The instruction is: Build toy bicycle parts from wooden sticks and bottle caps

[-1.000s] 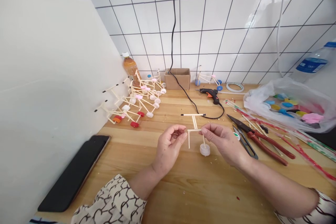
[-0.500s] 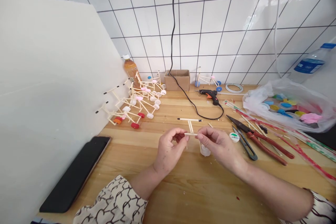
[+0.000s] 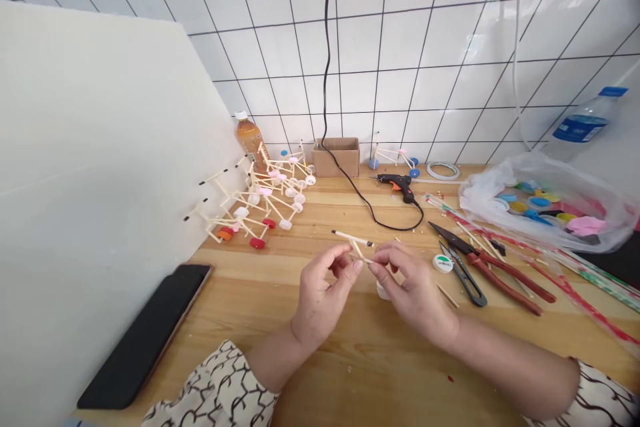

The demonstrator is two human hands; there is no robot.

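Observation:
A small frame of pale wooden sticks [image 3: 356,249] is held between my hands, its black-tipped crossbar [image 3: 345,235] tilted down to the right. My left hand [image 3: 320,293] pinches the near end of the frame between thumb and fingers. From the other side, my right hand [image 3: 415,297] pinches the end of a short stick in it. A white bottle cap [image 3: 383,290] sits just left of my right hand, partly hidden by it. Right of that hand lie a loose stick [image 3: 447,295] and a white cap with a green mark [image 3: 443,263].
Thread snips [image 3: 465,280] and red-handled pliers [image 3: 493,270] lie at right, near a bag of coloured caps [image 3: 545,207]. Behind are a glue gun [image 3: 397,185] and cardboard box [image 3: 337,159]. Several stick models with cap wheels [image 3: 265,193] stand left, beyond a phone [image 3: 145,337].
The stick frame has turned and tilted in my hands; its crossbar was level before. The loose stick right of my right hand now shows. The view has shifted slightly.

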